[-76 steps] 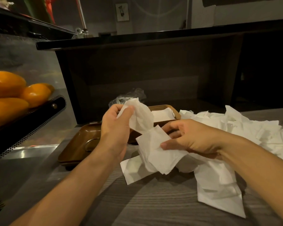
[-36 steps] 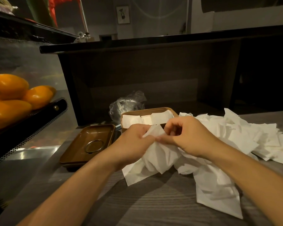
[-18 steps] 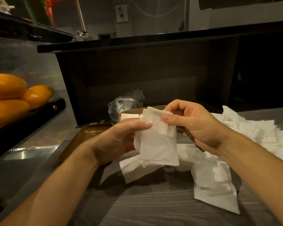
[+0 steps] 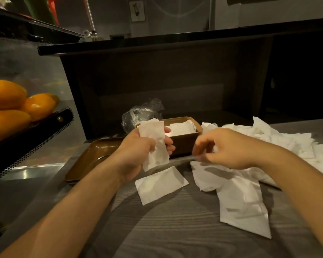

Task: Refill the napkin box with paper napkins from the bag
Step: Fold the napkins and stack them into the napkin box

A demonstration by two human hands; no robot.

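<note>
My left hand (image 4: 138,151) grips a small stack of folded white napkins (image 4: 155,144), held upright just in front of the brown napkin box (image 4: 183,141). The box holds white napkins lying flat inside. My right hand (image 4: 226,148) hovers blurred over the loose napkin pile (image 4: 280,144), fingers curled downward; whether it holds a napkin is unclear. A single napkin (image 4: 160,184) lies flat on the table below my left hand. The crumpled clear plastic bag (image 4: 140,112) sits behind the box.
A brown tray-like lid (image 4: 88,162) lies left of the box. More napkins (image 4: 241,202) spread over the grey wood table at the right. Orange fruits (image 4: 11,107) fill a black basket at far left. A dark counter wall rises behind.
My right hand has let go of the napkin stack and dropped right toward the pile. My left hand keeps the stack and has turned it upright near the box.
</note>
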